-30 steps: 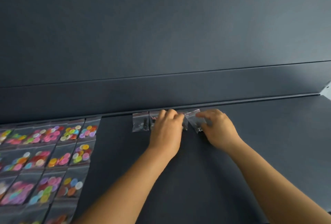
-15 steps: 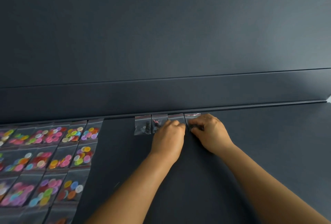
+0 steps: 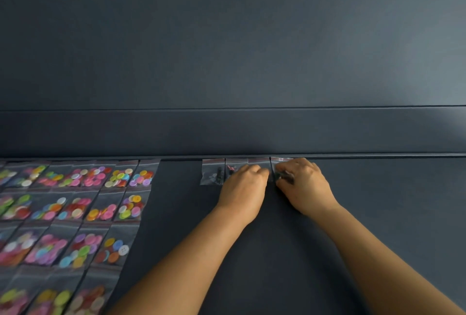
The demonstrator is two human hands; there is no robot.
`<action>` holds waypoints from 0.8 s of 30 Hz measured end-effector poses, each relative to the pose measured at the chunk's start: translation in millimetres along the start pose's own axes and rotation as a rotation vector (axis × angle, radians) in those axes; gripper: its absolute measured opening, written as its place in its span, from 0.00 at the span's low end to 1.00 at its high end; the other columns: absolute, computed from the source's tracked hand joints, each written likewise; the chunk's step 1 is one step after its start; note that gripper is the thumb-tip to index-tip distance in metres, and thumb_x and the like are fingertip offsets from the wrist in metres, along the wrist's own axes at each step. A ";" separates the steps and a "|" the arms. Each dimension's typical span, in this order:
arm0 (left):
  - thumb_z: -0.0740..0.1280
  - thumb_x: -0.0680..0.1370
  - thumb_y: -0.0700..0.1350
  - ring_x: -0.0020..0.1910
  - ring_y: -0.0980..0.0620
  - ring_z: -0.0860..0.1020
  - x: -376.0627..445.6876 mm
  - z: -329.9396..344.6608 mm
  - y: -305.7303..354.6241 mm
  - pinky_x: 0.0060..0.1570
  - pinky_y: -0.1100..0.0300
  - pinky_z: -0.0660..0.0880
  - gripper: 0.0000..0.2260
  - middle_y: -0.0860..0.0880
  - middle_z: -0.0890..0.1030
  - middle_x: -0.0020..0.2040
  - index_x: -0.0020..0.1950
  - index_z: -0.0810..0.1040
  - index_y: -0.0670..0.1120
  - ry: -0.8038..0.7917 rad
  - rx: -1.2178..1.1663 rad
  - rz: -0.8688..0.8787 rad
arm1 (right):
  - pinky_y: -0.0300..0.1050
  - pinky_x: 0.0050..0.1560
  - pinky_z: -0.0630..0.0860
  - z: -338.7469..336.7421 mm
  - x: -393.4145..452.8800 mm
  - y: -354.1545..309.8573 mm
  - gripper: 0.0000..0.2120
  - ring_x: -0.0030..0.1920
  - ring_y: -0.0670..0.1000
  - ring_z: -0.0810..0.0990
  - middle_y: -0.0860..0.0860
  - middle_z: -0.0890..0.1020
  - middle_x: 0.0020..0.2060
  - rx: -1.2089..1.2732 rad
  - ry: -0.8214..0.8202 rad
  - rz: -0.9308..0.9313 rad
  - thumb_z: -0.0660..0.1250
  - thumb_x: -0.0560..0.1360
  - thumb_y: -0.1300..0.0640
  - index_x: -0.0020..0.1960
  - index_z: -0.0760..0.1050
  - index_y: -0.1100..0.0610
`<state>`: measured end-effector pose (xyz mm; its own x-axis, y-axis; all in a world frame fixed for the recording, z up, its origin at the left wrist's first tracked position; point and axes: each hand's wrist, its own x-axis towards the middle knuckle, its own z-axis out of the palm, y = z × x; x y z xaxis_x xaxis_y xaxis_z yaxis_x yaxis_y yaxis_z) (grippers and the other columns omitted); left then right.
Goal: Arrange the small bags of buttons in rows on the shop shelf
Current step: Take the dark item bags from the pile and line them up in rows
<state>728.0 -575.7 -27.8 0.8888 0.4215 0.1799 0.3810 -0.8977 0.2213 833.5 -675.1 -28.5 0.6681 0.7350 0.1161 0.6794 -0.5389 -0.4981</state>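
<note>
Setting down: a person leans over a dark shop shelf (image 3: pixel 277 251) and works at a short new row of small clear bags along its back edge.
Right hand: right hand (image 3: pixel 306 185) lies knuckles-up on the fourth bag (image 3: pixel 280 163), the last on the right; fingers curl down onto it, seemingly pinching its lower part.
Left hand: left hand (image 3: pixel 245 186) rests on the second bag (image 3: pixel 233 167) and third bag (image 3: pixel 258 162), fingers bent, pressing them flat — whether it grips anything I cannot tell.
Row: the first bag (image 3: pixel 213 172) lies free at the left end, dark buttons inside.
Finished block: colourful button bags (image 3: pixel 121 203) fill several neat rows well to the left.
Doing it well: in my view, keep the left hand pinning the neighbours while the right squares the fourth bag's top edge to the back lip, just beside the third.
Change: half a second ago the hands sat much the same; a second ago the fourth bag was tilted and lifted — now it lies flat in line.
</note>
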 end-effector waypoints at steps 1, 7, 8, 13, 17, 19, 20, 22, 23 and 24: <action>0.62 0.78 0.38 0.57 0.48 0.73 -2.0 -1.8 -0.5 0.49 0.55 0.73 0.10 0.48 0.77 0.57 0.59 0.75 0.44 0.004 -0.002 -0.012 | 0.42 0.53 0.67 -0.5 -1.7 -2.2 0.13 0.60 0.56 0.70 0.51 0.76 0.58 -0.006 0.000 -0.013 0.66 0.74 0.58 0.58 0.78 0.53; 0.63 0.79 0.48 0.64 0.48 0.71 -29.5 -23.6 -15.0 0.59 0.54 0.69 0.19 0.49 0.75 0.64 0.68 0.69 0.46 0.065 0.008 -0.094 | 0.43 0.60 0.67 -3.0 -12.2 -31.4 0.20 0.64 0.53 0.69 0.48 0.74 0.64 -0.051 -0.020 -0.130 0.65 0.75 0.51 0.66 0.72 0.52; 0.63 0.79 0.49 0.64 0.48 0.70 -36.7 -27.8 -20.8 0.61 0.55 0.68 0.20 0.49 0.74 0.65 0.69 0.68 0.47 0.080 0.013 -0.113 | 0.44 0.61 0.66 -2.0 -14.4 -39.2 0.21 0.65 0.53 0.68 0.48 0.74 0.64 -0.053 -0.030 -0.159 0.65 0.75 0.50 0.67 0.71 0.52; 0.62 0.79 0.53 0.69 0.50 0.67 -80.9 -50.1 -57.6 0.66 0.56 0.64 0.25 0.50 0.70 0.70 0.74 0.62 0.49 0.114 0.043 -0.227 | 0.46 0.68 0.62 13.2 -28.8 -89.0 0.25 0.69 0.52 0.65 0.49 0.70 0.68 -0.108 -0.109 -0.285 0.61 0.76 0.44 0.70 0.66 0.52; 0.61 0.79 0.54 0.72 0.50 0.63 -127.7 -69.6 -94.8 0.69 0.56 0.61 0.26 0.51 0.65 0.73 0.75 0.58 0.50 0.111 0.050 -0.316 | 0.45 0.71 0.58 35.3 -46.0 -141.6 0.28 0.71 0.51 0.62 0.48 0.68 0.70 -0.075 -0.149 -0.362 0.59 0.77 0.42 0.73 0.61 0.52; 0.61 0.79 0.54 0.71 0.51 0.64 -154.0 -81.9 -113.8 0.68 0.57 0.62 0.26 0.51 0.66 0.72 0.75 0.59 0.50 0.129 0.064 -0.341 | 0.44 0.70 0.58 48.1 -57.0 -169.6 0.28 0.71 0.51 0.62 0.48 0.67 0.70 -0.059 -0.163 -0.398 0.59 0.77 0.42 0.73 0.61 0.51; 0.61 0.79 0.53 0.70 0.51 0.65 -167.5 -88.1 -123.5 0.67 0.57 0.62 0.26 0.51 0.67 0.71 0.75 0.59 0.51 0.140 0.071 -0.353 | 0.44 0.70 0.59 54.6 -63.0 -184.1 0.27 0.70 0.51 0.63 0.47 0.67 0.70 -0.049 -0.169 -0.412 0.59 0.77 0.42 0.73 0.61 0.50; 0.61 0.79 0.54 0.71 0.51 0.63 -194.8 -100.1 -143.9 0.68 0.56 0.61 0.26 0.52 0.66 0.72 0.75 0.59 0.51 0.150 0.071 -0.390 | 0.46 0.70 0.61 68.3 -75.6 -213.8 0.27 0.70 0.51 0.63 0.47 0.68 0.70 -0.030 -0.189 -0.436 0.59 0.77 0.43 0.73 0.60 0.50; 0.61 0.79 0.54 0.72 0.51 0.62 -208.7 -105.9 -154.7 0.69 0.56 0.61 0.26 0.52 0.65 0.73 0.75 0.58 0.51 0.150 0.068 -0.409 | 0.46 0.70 0.61 75.6 -82.2 -228.8 0.27 0.70 0.51 0.62 0.47 0.67 0.70 -0.025 -0.199 -0.449 0.60 0.77 0.43 0.73 0.60 0.50; 0.60 0.79 0.54 0.72 0.51 0.61 -222.5 -111.7 -165.8 0.70 0.55 0.60 0.26 0.52 0.64 0.74 0.76 0.57 0.52 0.151 0.069 -0.422 | 0.46 0.70 0.61 83.1 -88.6 -244.0 0.27 0.71 0.51 0.62 0.47 0.67 0.70 -0.024 -0.206 -0.464 0.60 0.77 0.43 0.73 0.60 0.50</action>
<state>438.6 -506.3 2.6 0.6065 0.7621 0.2266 0.7228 -0.6472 0.2422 583.3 -574.5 11.3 0.2218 0.9639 0.1472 0.8988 -0.1436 -0.4142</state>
